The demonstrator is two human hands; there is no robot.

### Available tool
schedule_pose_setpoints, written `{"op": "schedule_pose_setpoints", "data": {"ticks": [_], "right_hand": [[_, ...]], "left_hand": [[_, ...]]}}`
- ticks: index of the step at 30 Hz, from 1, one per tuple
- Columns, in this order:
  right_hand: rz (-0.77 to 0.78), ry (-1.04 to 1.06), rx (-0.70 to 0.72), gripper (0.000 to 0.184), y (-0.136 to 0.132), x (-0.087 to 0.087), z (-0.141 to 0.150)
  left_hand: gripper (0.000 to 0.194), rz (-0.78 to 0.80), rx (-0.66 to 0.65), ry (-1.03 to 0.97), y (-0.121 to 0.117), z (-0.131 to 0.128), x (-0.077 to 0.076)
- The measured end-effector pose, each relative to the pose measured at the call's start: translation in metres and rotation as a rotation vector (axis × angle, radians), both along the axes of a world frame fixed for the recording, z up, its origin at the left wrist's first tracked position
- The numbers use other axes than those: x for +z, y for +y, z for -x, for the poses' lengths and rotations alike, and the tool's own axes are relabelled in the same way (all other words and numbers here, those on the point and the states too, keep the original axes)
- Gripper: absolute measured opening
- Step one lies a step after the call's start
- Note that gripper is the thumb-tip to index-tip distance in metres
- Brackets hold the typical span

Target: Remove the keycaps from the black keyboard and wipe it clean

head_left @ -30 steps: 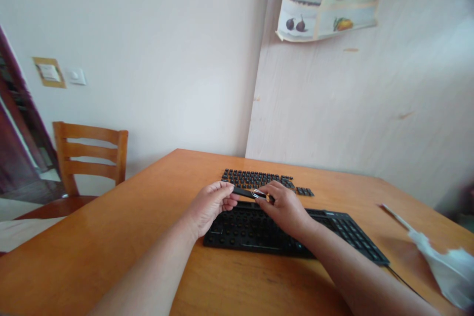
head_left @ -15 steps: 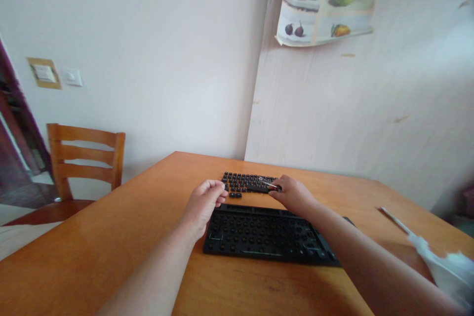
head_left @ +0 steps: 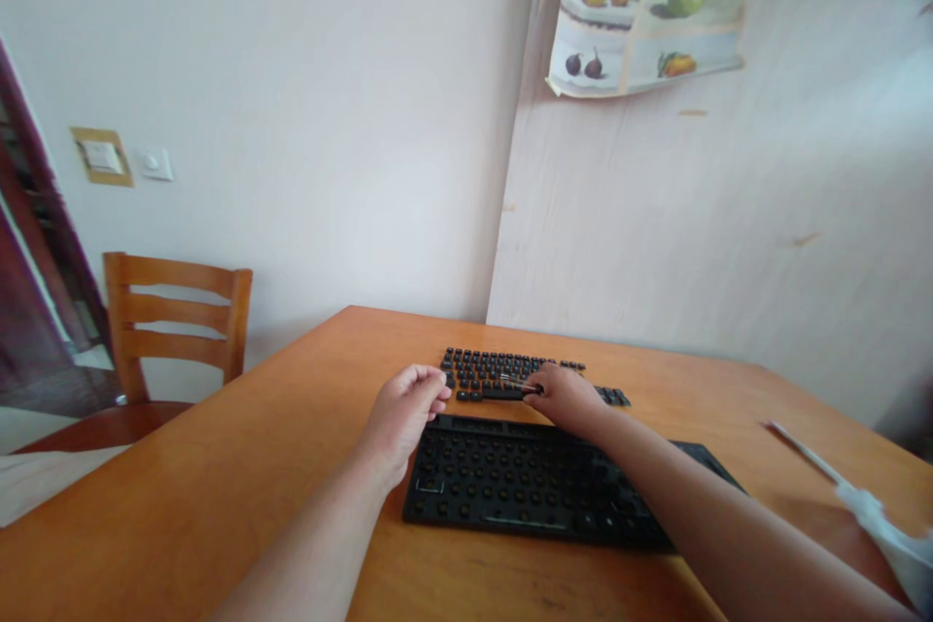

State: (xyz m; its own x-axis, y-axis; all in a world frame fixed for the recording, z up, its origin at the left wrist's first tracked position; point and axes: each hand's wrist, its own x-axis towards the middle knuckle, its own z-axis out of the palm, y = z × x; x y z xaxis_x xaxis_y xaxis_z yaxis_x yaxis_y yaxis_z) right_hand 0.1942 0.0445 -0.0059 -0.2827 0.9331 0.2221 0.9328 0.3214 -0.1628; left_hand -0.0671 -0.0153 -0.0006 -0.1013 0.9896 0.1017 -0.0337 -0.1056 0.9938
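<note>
keyboard, one; right hand holds one tool.

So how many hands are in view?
2: the left hand, near the far left corner of the keyboard, and the right hand, holding a wire tool at the loose keycaps.

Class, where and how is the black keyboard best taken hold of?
Probably by its near left corner, coming from the left, gripping rim and underside: the keyboard lies flat and long, its top shows bare key mounts, and the right forearm crosses in front of its other end.
</note>
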Motion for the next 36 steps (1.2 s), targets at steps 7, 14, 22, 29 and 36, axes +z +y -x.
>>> {"op": "schedule_pose_setpoints", "data": {"ticks": [7, 14, 22, 29, 36], "right_hand": [[0.018, -0.006, 0.000, 0.018, -0.0001, -0.0048, -0.0025], [0.038, -0.017, 0.000, 0.020, -0.0005, -0.0053, -0.0015], [0.056, -0.020, 0.000, 0.022, 0.0012, -0.0069, -0.0039], [0.066, -0.023, -0.007, 0.023, 0.0003, -0.0070, -0.0034], [0.064, -0.013, -0.008, 0.023, 0.0001, -0.0073, -0.0035]], "left_hand": [[0.026, -0.001, -0.007, 0.048, -0.0002, -0.0009, 0.0004], [0.026, 0.005, -0.006, 0.077, -0.0008, -0.0012, 0.0007], [0.026, 0.011, 0.002, 0.084, 0.0001, -0.0013, -0.0007], [0.028, 0.008, -0.001, 0.079, 0.0004, -0.0010, -0.0018], [0.027, 0.012, 0.008, 0.090, 0.0011, -0.0011, -0.0026]]}}
